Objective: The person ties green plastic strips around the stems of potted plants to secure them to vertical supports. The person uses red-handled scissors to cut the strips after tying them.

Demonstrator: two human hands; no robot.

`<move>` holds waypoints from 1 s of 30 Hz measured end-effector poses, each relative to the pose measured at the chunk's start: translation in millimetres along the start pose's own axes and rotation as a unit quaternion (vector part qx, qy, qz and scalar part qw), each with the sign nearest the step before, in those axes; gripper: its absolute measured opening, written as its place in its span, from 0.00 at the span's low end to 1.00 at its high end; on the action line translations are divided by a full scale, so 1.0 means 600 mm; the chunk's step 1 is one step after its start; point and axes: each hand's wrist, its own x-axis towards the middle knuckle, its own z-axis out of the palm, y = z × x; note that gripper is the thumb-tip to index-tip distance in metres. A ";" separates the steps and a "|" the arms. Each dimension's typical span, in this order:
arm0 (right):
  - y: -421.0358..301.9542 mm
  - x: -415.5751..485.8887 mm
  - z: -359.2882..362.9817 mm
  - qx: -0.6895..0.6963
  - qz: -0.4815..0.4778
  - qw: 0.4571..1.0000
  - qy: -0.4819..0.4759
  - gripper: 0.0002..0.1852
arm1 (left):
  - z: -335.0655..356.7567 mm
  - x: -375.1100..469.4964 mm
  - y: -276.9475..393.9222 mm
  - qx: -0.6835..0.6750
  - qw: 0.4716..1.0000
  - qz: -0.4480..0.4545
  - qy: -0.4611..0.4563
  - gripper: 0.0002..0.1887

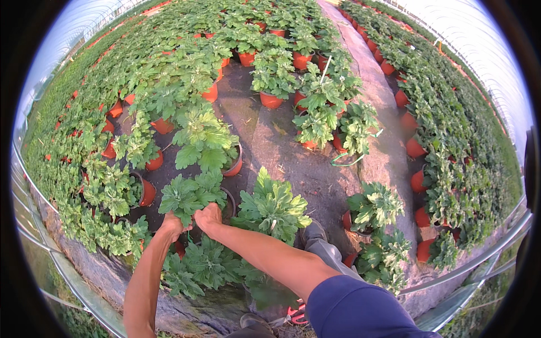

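Note:
My left hand (172, 224) and my right hand (208, 216) are close together at the lower stems of a leafy potted plant (186, 195). The fingers of both are bent inward, and leaves and the hands themselves partly hide the fingertips. Just below them hangs a thin green tie (189, 236); which hand holds it cannot be told. The dark rim of a pot (230, 202) shows right of my right wrist. Under my right forearm stands another bushy plant (270, 207), with a pale stick among its leaves. More plants (209, 262) grow below my hands.
Red-handled scissors (296, 314) lie on the ground near my shoe (253, 321). Dark ground fabric (270, 135) runs between rows of orange-red pots (148, 192). Green ties (346, 160) lie by plants at right. Metal pipes (469, 264) curve along the tunnel's edge.

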 end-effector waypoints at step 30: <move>0.035 0.013 0.025 -0.055 -0.101 0.993 0.012 0.17 | -0.025 0.049 -0.093 0.539 0.706 0.430 0.160 0.12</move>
